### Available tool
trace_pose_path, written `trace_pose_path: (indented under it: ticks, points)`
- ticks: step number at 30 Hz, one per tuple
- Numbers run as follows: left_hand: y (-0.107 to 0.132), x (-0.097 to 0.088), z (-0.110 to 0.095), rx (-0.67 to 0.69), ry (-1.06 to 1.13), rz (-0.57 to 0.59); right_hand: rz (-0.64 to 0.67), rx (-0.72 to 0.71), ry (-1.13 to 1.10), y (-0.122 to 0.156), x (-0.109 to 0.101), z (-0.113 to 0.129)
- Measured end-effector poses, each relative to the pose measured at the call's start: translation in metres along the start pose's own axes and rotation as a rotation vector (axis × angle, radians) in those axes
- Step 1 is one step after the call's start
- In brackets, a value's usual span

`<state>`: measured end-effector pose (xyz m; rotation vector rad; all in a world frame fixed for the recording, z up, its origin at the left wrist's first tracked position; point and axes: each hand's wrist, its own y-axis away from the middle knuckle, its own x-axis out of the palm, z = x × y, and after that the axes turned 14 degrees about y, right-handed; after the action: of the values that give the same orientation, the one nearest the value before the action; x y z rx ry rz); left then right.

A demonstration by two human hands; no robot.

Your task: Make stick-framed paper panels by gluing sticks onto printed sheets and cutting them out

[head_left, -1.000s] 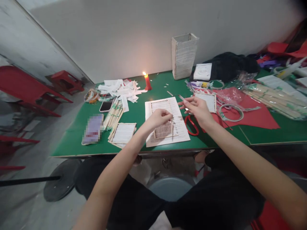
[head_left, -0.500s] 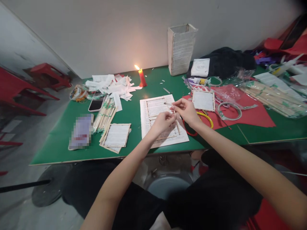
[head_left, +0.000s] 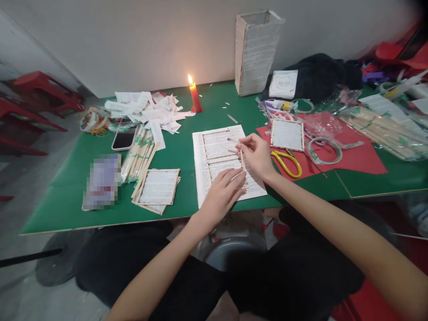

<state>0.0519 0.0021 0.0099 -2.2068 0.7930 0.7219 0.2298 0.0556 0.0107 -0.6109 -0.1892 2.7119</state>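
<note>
Right hand [head_left: 257, 156]: thumb and index fingertips [head_left: 241, 146] pinched on a thin wooden stick [head_left: 241, 159], nearly upright, lower end at or just above the paper. A small pointed sliver [head_left: 232, 140] sticks out left from the same fingers; metal or wood, can't tell.

Left hand [head_left: 221, 198]: fingers [head_left: 230, 179] open, lying flat, holding nothing, pressing on the printed paper sheet [head_left: 202, 178]. Its fingertips sit just beside the stick's lower end.

The sheet lies on the green table mat [head_left: 73, 214]. On it are two stick-edged rectangular frames, upper frame [head_left: 217, 144] and lower frame [head_left: 224, 167], the lower partly under the left fingers.

Right of the sheet: square stick frame [head_left: 286, 134] on red paper [head_left: 361, 165], beside yellow-handled scissors [head_left: 286, 163]. Left of it: stacked paper frames [head_left: 158, 187], wooden stick bundle [head_left: 137, 156], phone [head_left: 123, 140]. Further back: lit red candle [head_left: 194, 98], white paper scraps [head_left: 147, 111].
</note>
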Motion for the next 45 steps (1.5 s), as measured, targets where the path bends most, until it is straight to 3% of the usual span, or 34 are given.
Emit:
trace_pose_path:
  ticks: [10, 21, 34, 45]
  points:
    - [0.002, 0.007, 0.004, 0.038, -0.090, 0.038, 0.023, -0.015, 0.013, 0.002, -0.002, -0.003]
    - [0.006, 0.009, 0.008, 0.059, -0.206, 0.177, 0.006, -0.027, 0.094, 0.006, -0.001, 0.000]
    - [0.006, 0.012, 0.009, 0.119, -0.219, 0.119, 0.013, -0.134, 0.137, 0.009, -0.005, -0.003]
    - [0.006, 0.011, 0.007, 0.106, -0.209, 0.126, 0.057, -0.112, 0.081, 0.006, -0.007, -0.008]
